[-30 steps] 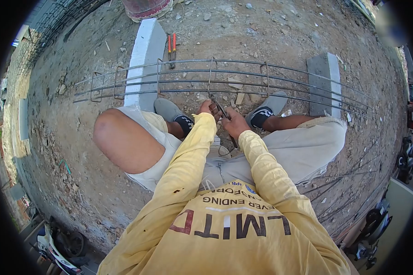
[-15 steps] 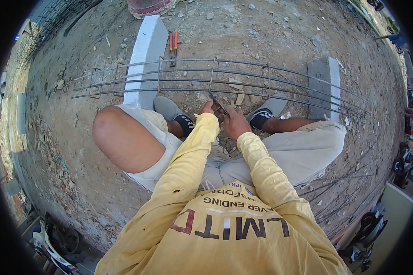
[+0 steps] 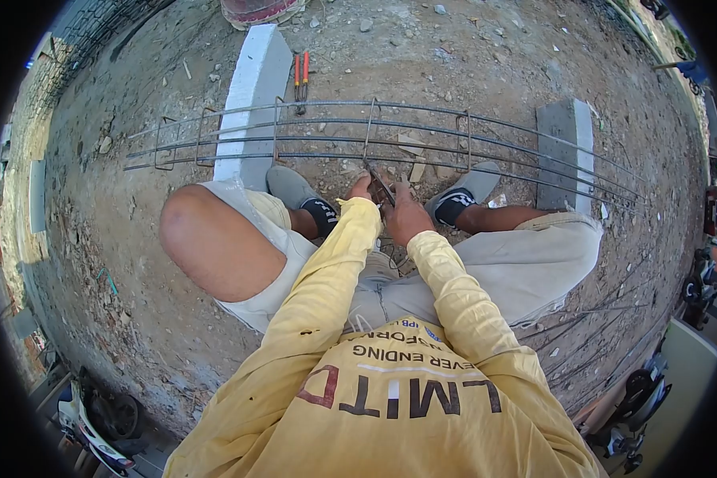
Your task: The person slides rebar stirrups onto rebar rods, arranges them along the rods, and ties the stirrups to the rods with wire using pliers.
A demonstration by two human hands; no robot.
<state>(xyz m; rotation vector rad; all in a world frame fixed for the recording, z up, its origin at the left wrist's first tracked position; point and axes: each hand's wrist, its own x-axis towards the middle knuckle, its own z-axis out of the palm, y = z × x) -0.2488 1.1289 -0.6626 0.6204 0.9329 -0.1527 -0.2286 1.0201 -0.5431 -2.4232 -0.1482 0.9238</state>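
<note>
My right hand (image 3: 409, 217) is closed round the handles of dark metal pincers (image 3: 381, 182). Their jaws point up and left, at the near bar of a rebar cage (image 3: 422, 145), close to the foot of a square wire stirrup (image 3: 369, 127). Left of the pincers, my left hand (image 3: 359, 189) has its fingers curled just below that bar. What it grips, if anything, is too small to make out. Several long bars and several stirrups form the cage.
The cage rests across a white-topped block (image 3: 247, 88) on the left and a grey block (image 3: 562, 155) on the right. Red-handled cutters (image 3: 301, 80) lie behind the cage. My shoes (image 3: 295, 187) are just under the near bar. Stones and wood scraps (image 3: 417, 170) dot the dirt.
The pincers have turned slightly in my right hand, and their handles look closer together. My left hand stays in nearly the same place. The cage has hardly moved.
</note>
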